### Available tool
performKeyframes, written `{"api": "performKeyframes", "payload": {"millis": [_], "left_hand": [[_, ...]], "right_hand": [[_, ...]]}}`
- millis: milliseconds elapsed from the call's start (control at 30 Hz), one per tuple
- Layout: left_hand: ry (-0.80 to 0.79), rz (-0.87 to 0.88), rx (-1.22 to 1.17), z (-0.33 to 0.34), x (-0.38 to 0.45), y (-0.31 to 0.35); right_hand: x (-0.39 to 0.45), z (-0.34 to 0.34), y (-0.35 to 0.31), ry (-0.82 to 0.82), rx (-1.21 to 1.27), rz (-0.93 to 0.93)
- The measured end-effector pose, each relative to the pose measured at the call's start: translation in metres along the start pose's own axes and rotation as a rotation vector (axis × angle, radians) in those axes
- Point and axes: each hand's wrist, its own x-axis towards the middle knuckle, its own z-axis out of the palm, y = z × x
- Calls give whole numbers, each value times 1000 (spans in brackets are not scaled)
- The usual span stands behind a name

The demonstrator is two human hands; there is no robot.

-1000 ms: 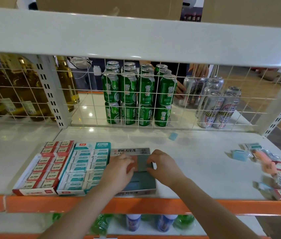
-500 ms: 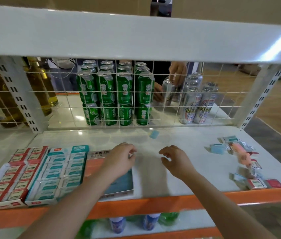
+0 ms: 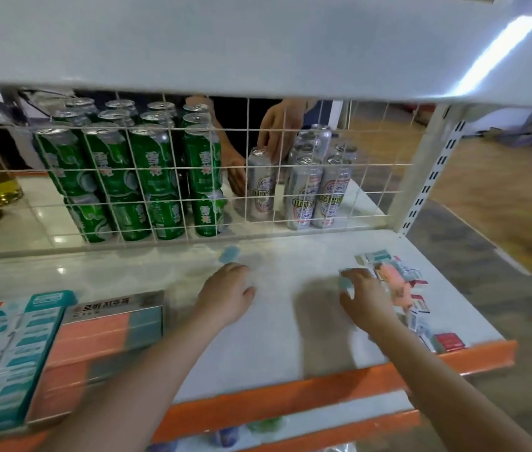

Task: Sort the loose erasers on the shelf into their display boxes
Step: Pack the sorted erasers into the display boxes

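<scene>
Both hands reach over the shelf (image 3: 290, 347), one toward each lot of loose erasers.

Head view: the right hand (image 3: 364, 298) lies with fingers spread on a pale blue eraser (image 3: 344, 282), the loose pile (image 3: 398, 288) just right of it. The left hand (image 3: 225, 296), loosely curled, holds nothing; another blue eraser (image 3: 229, 254) lies just beyond its knuckles, the pink-and-blue display box (image 3: 95, 353) to its left.

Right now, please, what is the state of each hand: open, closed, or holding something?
Left hand: loosely curled, holding nothing, just short of the lone blue eraser.
Right hand: fingers on a light blue eraser; whether it holds it cannot be told.
</scene>
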Motion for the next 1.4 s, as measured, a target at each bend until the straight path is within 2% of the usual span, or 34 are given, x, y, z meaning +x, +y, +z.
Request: {"api": "performKeyframes", "payload": {"millis": [133, 267, 367, 767, 1133, 1200, 1300, 1400], "left_hand": [[-36, -72, 77, 5, 21, -8], [-105, -150, 58, 9, 35, -13], [-66, -157, 74, 13, 34, -11], [23, -35, 55, 15, -14, 4], [15, 84, -53, 11, -65, -16], [54, 48, -105, 9, -64, -19], [120, -105, -157, 9, -56, -20], [110, -247, -190, 12, -45, -19]], "right_hand": [[11, -5, 16, -7, -52, 30], [17, -1, 21, -20, -96, 8], [18, 4, 18, -38, -65, -64], [5, 27, -25, -134, 104, -250], [-21, 36, -49, -170, 142, -256], [-23, 35, -50, -157, 162, -230], [-22, 35, -49, -150, 168, -192], [-21, 34, -47, -163, 148, -185]]}}
